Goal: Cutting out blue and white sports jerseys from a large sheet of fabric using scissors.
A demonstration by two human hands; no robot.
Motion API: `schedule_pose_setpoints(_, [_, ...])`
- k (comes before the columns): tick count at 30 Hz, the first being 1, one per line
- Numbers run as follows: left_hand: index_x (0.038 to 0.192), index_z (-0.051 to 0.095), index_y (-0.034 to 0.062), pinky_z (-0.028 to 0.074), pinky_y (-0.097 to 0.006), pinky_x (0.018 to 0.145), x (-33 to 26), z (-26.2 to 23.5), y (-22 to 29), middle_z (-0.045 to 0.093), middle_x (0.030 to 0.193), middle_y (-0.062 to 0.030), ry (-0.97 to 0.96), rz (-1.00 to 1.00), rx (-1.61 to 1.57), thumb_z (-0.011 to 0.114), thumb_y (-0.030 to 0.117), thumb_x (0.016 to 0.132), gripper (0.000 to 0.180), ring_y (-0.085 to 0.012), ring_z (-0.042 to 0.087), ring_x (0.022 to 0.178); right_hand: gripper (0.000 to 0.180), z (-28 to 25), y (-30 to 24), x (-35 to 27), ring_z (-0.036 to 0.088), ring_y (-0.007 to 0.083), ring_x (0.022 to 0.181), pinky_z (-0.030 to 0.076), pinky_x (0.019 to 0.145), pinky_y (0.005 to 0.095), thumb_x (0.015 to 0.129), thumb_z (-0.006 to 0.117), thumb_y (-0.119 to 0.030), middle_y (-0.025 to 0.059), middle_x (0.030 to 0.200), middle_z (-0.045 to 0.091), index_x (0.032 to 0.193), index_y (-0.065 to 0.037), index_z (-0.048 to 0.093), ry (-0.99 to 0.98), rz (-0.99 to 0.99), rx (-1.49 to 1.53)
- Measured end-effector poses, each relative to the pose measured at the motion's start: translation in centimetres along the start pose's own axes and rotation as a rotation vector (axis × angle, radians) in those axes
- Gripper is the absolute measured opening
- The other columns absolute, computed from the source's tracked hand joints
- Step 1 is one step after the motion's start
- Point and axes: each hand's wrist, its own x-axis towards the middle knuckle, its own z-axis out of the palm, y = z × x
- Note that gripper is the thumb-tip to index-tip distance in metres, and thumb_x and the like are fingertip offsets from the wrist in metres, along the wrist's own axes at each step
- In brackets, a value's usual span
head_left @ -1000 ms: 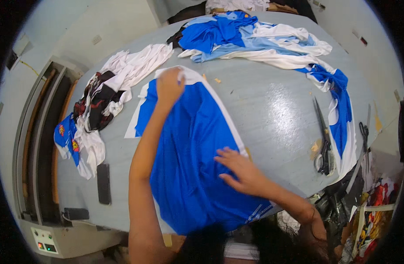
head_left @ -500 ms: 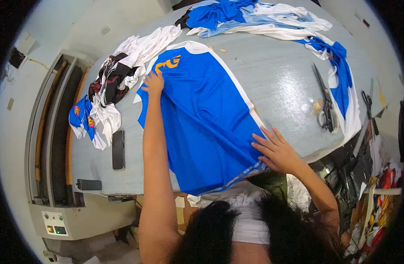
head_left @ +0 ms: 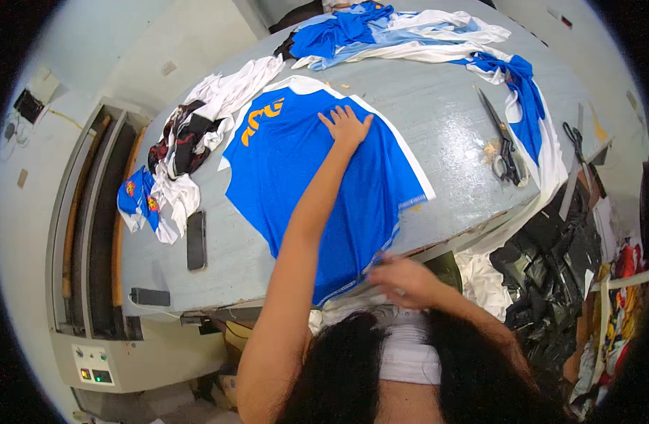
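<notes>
On the grey table (head_left: 444,148), the blue cloth panel (head_left: 282,166) looks largely spread out, only its lower part left hanging past the table's near edge; the left hand (head_left: 348,128) lies splayed on it, the right hand (head_left: 406,281), blurred beside that edge, possibly pinching, I cannot tell

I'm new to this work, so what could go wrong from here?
The blue cloth reaches over the near edge of the table, so it might slip. The left hand, spread on it, could drag in creases. The scissors lie close beside blue-and-white fabric and might snag it.
</notes>
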Motion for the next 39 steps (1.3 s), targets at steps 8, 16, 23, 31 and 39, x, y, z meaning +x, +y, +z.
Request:
schedule_pose_setpoints(8, [0.133, 0.033, 0.0059, 0.000, -0.063, 0.099, -2.3, -0.5, 1.5, 0.022, 0.140, -0.0201, 0.148, -0.054, -0.258, 0.033, 0.051, 0.087, 0.064, -0.0369, 0.018, 0.130, 0.030, -3.5, 2.7, 0.9, 0.053, 0.0310, 0.105, 0.039, 0.093, 0.0416, 0.072, 0.059, -0.005, 0.0135, 0.107, 0.058, 0.102, -0.004, 0.056, 0.193, 0.161, -0.114])
schedule_pose_setpoints(16, [0.137, 0.025, 0.0111, 0.001, -0.068, 0.094, -16.7, -4.9, -4.4, 0.017, 0.142, -0.0199, 0.040, -0.150, -0.101, 0.033, 0.052, 0.087, 0.065, -0.0396, 0.015, 0.131, 0.046, -7.6, 9.8, 2.0, 0.035, 0.0353, 0.123, 0.023, 0.104, 0.0437, 0.085, 0.051, -0.021, 0.0210, 0.126, 0.044, 0.126, -0.003, 0.041, 0.039, 0.458, -0.339])
schedule_pose_setpoints(23, [0.137, 0.025, 0.0122, 0.007, -0.068, 0.095, -20.1, -2.7, -15.7, 0.016, 0.143, -0.0172, 0.055, -0.381, -0.003, 0.032, 0.052, 0.088, 0.064, -0.0377, 0.013, 0.132, 0.038, -9.9, 11.6, 1.0, 0.035, 0.0340, 0.123, 0.024, 0.104, 0.0393, 0.086, 0.049, -0.015, 0.0173, 0.126, 0.045, 0.123, -0.004, 0.045, 0.273, 0.619, -0.215])
schedule_pose_setpoints(31, [0.139, 0.022, 0.0209, 0.001, -0.065, 0.097, -19.1, -5.4, -20.9, 0.010, 0.145, -0.0161, -0.111, -0.465, -0.154, 0.032, 0.056, 0.087, 0.063, -0.0381, 0.008, 0.132, 0.036, -5.6, 7.0, 0.6, 0.041, 0.0312, 0.118, 0.028, 0.101, 0.0450, 0.078, 0.056, -0.009, 0.0149, 0.120, 0.050, 0.113, -0.005, 0.052, 0.008, 0.270, -0.337])
schedule_pose_setpoints(39, [0.134, 0.031, 0.0125, 0.010, -0.062, 0.099, -19.6, -6.5, -11.3, 0.017, 0.142, -0.0185, 0.042, -0.031, -0.033, 0.048, 0.038, 0.085, 0.057, -0.0403, 0.014, 0.130, 0.039, -5.2, 5.6, -1.5, 0.039, 0.0358, 0.119, 0.027, 0.101, 0.0455, 0.076, 0.055, -0.007, 0.0183, 0.126, 0.043, 0.115, -0.003, 0.050, 0.336, 0.442, -0.058])
